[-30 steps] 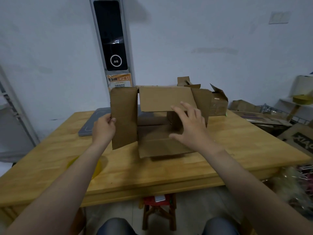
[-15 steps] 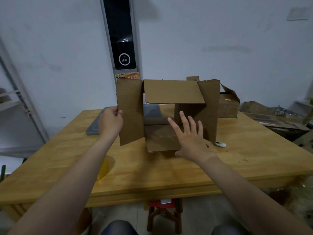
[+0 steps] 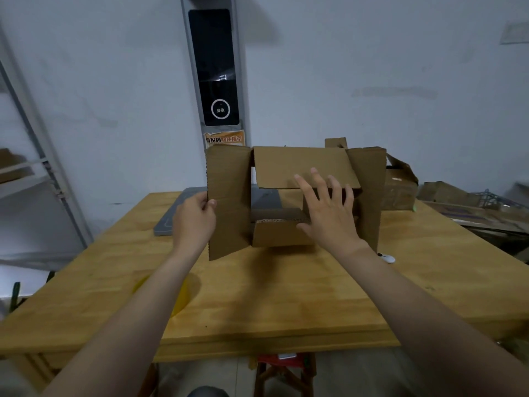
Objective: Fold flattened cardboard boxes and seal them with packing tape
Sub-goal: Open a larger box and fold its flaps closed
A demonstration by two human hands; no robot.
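A: The cardboard box (image 3: 300,164) is standing over the tabletop (image 3: 257,296), flaps splaying; left hand (image 3: 194,222) gripping the left flap, right hand (image 3: 329,216) spreading open, holding nothing
B: Probably risking unheld flaps springing back, box tipping sideways

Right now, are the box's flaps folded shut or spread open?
Open: the cardboard box has flaps splayed outward, its hollow inside showing.

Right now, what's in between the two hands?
In the head view, the box's left side flap stands between the left hand and the right hand, plus its lower flap.
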